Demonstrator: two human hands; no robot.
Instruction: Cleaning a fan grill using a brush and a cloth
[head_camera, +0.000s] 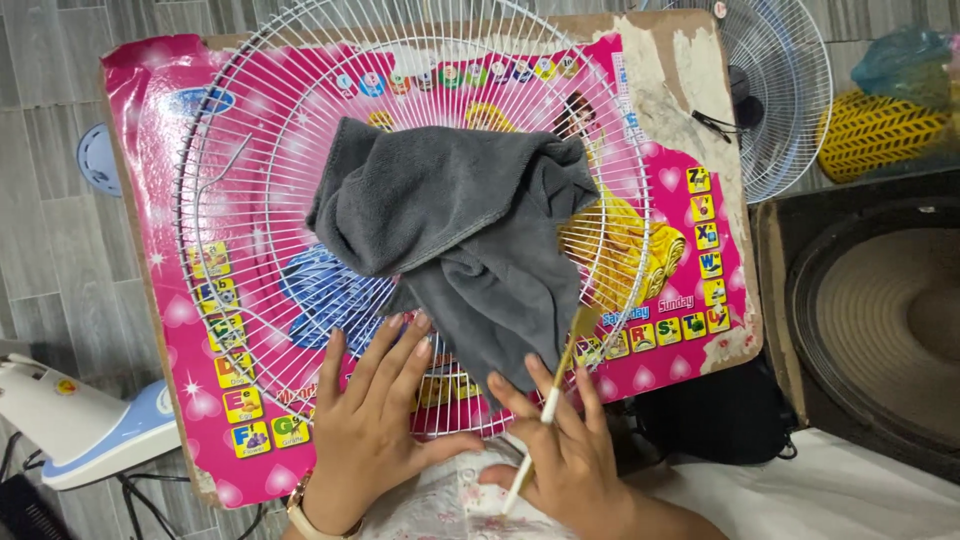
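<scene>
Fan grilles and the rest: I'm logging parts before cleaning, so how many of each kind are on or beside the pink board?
Fan grilles: 2, one on the board, one behind it
Grey cloths: 1
Brushes: 1, in the right hand
Boards: 1
Total: 5
The left hand rests flat on the grille.
</scene>
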